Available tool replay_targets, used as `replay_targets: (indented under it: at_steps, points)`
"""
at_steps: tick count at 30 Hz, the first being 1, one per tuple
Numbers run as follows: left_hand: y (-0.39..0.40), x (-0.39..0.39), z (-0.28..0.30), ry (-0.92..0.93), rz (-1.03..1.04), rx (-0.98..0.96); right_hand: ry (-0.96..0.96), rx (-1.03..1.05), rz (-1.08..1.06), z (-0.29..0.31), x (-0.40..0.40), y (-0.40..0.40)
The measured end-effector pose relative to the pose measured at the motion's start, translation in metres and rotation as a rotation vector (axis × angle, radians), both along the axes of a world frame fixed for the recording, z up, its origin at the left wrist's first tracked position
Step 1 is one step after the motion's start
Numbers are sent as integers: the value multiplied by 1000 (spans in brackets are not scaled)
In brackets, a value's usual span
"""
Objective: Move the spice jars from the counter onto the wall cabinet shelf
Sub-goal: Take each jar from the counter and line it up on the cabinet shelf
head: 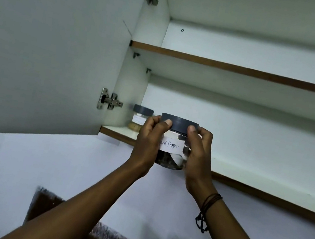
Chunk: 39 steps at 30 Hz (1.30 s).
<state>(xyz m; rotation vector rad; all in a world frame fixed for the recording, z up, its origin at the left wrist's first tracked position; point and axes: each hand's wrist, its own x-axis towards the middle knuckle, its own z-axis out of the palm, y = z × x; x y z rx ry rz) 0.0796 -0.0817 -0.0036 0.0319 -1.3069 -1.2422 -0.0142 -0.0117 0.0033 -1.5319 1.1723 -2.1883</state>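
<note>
Left hand (149, 139) and right hand (199, 150) both wrapped round the black pepper jar (172, 143), thumbs up on the grey lid (179, 124), fingers round the clear body. Jar is in the air in front of the bottom shelf (258, 177), base looks at or below the brown front edge, not landed. Main risk: base clips that edge going in and the jar tips or slips, since the body is smooth and thumbs sit on the lid, not the body. Needs a bit more lift first, I'd guess. Second risk: drifting left into the other jar (140, 119) parked in the back-left corner by the side wall. Open door (49, 47) and lower hinge (110, 100) crowd the left. Room is to the right; that stretch of shelf shows nothing on it. Upper shelf (245, 70) leaves ample headroom.
</note>
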Motion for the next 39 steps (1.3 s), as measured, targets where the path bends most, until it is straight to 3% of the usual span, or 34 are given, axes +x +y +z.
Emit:
replay_targets:
  at_steps: [6, 12, 22, 31, 39]
  points:
    - [-54, -21, 36, -104, 131, -19, 59, 84, -140, 47, -28, -46]
    - [-129, -47, 56, -319, 178, 59, 226, 377, -253, 82, -57, -108]
    - [-183, -73, 73, -549, 272, 88, 337, 511, -441, 89, -74, -176]
    - [-200, -77, 62, -709, 514, -6, 532, 649, -417, 64, -83, -198]
    - [-196, -70, 52, -773, 597, -4, 560, 653, -321, 53, -75, -193]
